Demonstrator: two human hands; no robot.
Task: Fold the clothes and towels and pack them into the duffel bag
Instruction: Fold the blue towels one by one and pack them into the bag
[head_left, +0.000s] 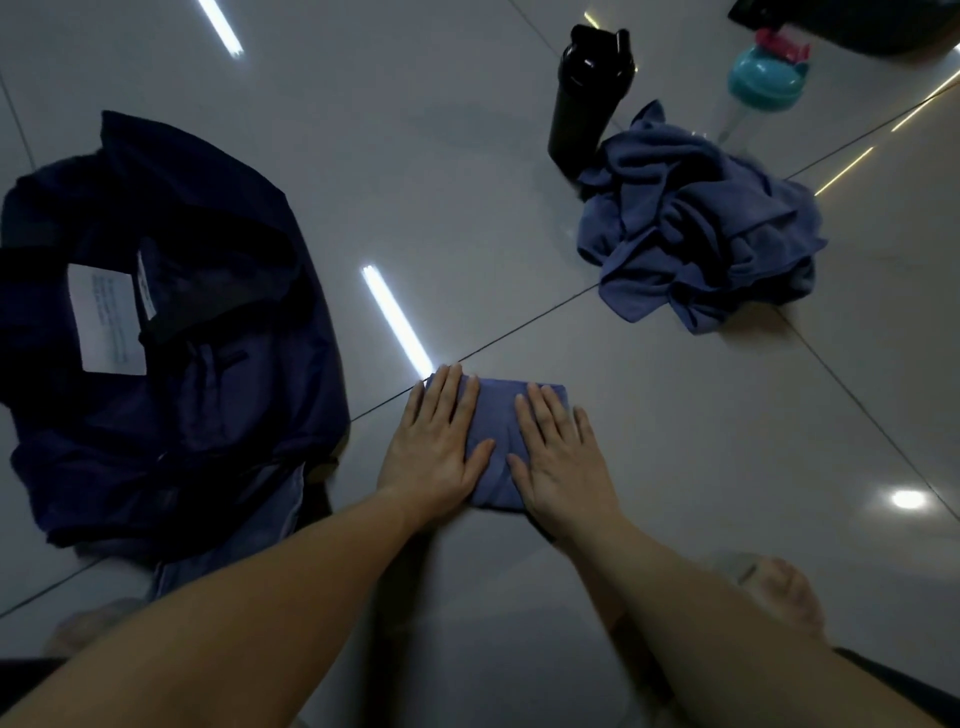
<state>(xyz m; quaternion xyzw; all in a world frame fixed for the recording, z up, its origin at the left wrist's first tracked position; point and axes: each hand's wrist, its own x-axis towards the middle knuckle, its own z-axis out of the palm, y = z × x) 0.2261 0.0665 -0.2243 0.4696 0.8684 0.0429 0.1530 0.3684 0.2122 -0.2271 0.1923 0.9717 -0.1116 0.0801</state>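
Head view: my left hand (436, 441) and right hand (558, 457) lie flat, fingers straight, pressing the folded cloth (493, 415); it looks soft, light, likely to unfold. I'd grip its left and right edges together.

I see my left hand (436, 452) and right hand (561, 462) bare, forearms (270, 608) bare as well; dark clothing (898, 686) shows at five o'clock, at the frame's edge.

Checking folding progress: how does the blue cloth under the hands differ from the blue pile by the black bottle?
The folded cloth is a flat rectangle; the crumpled pile is bunched and wider. The left hand and right hand press the folded cloth; no hand touches the crumpled pile. Both are blue.
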